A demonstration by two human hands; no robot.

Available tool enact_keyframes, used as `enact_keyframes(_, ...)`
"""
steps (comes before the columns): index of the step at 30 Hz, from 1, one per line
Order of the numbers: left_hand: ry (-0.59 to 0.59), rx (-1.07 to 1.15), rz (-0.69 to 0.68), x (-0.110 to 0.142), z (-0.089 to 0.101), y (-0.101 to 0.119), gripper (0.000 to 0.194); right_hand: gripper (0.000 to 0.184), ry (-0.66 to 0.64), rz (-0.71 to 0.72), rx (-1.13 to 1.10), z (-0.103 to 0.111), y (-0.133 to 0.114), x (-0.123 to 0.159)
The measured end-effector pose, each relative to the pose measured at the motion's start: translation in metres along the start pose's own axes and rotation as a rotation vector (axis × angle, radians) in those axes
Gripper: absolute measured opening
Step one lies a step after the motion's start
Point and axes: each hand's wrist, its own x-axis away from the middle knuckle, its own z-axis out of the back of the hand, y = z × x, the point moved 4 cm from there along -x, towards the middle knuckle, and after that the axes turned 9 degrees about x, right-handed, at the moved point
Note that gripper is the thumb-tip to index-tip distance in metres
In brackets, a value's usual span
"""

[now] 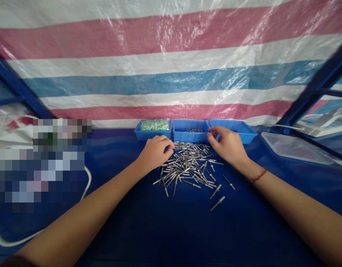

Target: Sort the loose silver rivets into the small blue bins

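Observation:
A loose pile of silver pop rivets (pixel 187 163) lies on the blue table. At the pile's left edge is my left hand (pixel 157 151), its thumb and index fingertips pinched close together; anything between them is too small to make out. My right hand (pixel 229 145) hovers at the right end of the middle blue bin (pixel 184 137), thumb and index finger a little apart, with no item visible between them. Some rivets lie inside that bin. The right blue bin (pixel 249 138) is partly hidden behind my right hand.
A left blue bin (pixel 143 135) holds a green-tinted bag of small pieces (pixel 155 125). Several stray rivets lie right of the pile. A clear plastic lid (pixel 293 148) rests at right, a white cable (pixel 89 178) at left. A striped sheet (pixel 171 81) hangs behind.

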Motion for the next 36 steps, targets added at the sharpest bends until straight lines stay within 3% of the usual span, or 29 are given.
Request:
enact_keyframes(9, -0.078, -0.186, 0.049, -0.003, 0.001, 0.003, 0.018, 0.022, -0.006, 0.084, -0.053, 0.007, -0.019, 0.008)
enact_keyframes(25, -0.086, -0.125, 0.101, -0.006, -0.008, 0.002, 0.021, 0.023, -0.082, 0.106, -0.091, -0.001, -0.025, 0.013)
enact_keyframes(32, 0.002, -0.362, -0.104, 0.002, 0.002, 0.025, 0.021, 0.023, -0.202, 0.249, -0.222, -0.001, -0.042, 0.024)
enact_keyframes(36, 0.014, -0.365, -0.205, 0.008, 0.005, 0.045, 0.02, 0.027, -0.256, 0.337, -0.261, 0.005, -0.056, 0.032)
